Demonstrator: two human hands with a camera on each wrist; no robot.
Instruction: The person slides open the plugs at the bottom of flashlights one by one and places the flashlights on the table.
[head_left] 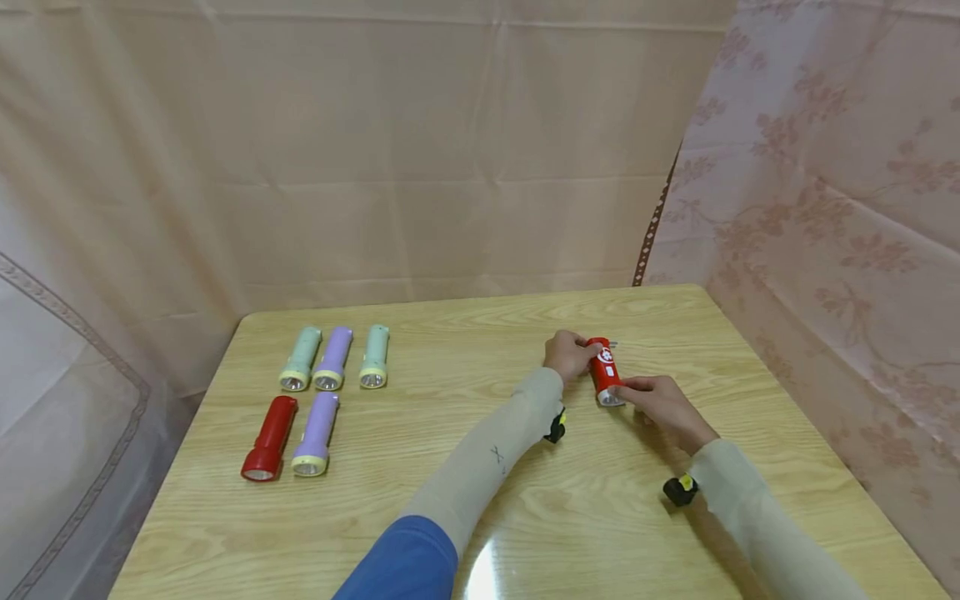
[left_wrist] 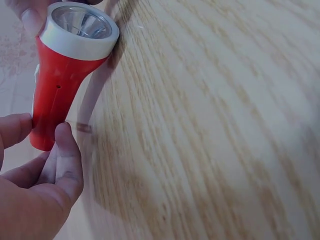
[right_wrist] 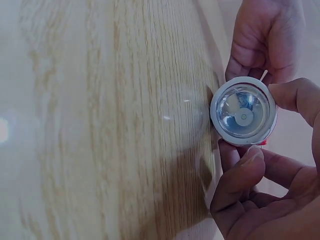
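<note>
A red flashlight (head_left: 603,371) with a white head and a white emblem is between both hands at the right of the table. My left hand (head_left: 567,357) pinches its narrow tail end between thumb and fingers. At the lens end, my right hand (head_left: 663,406) grips the white rim. Metal prongs (head_left: 613,343) stick out near the tail. In the left wrist view the flashlight (left_wrist: 59,85) shows its clear lens and red barrel. The right wrist view looks straight into the lens (right_wrist: 243,117), with thumb and fingers on either side. Whether it touches the table cannot be told.
At the left of the wooden table (head_left: 480,350) lie two mint flashlights (head_left: 303,354) (head_left: 374,358), two purple ones (head_left: 333,354) (head_left: 317,433) and a darker red one (head_left: 270,437). Curtains (head_left: 450,150) hang behind and beside the table.
</note>
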